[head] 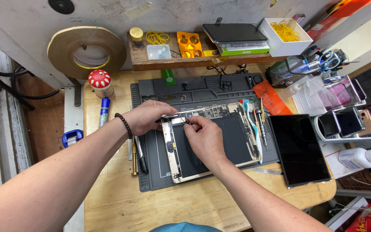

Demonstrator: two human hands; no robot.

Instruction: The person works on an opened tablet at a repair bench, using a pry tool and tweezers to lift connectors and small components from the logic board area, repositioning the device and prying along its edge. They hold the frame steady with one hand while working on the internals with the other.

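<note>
The head camera looks down on an opened tablet (211, 141) lying on a dark grey work mat (159, 172) in the middle of the wooden tabletop (117, 202), its black battery and circuit board exposed; the detached dark screen (299, 149) lies apart to its right. The work in hand looks like inner disassembly: both hands meet over the tablet's upper left corner, near the board. The left hand (144, 117), a bead bracelet on its wrist, rests across the top edge of the frame with fingers curled, seemingly steadying it and perhaps pressing a thin dark tool there, though what it holds is hard to tell. The right hand (205, 135) is bent at the wrist, its fingers pinched nearly shut on something small and thin at the tip, likely tweezers or a small part; it is too small to name. The next move seems to call for a fine, steady lift or pry without slipping onto the board. A screwdriver (263, 122) lies by the tablet's right edge, close to reach.
</note>
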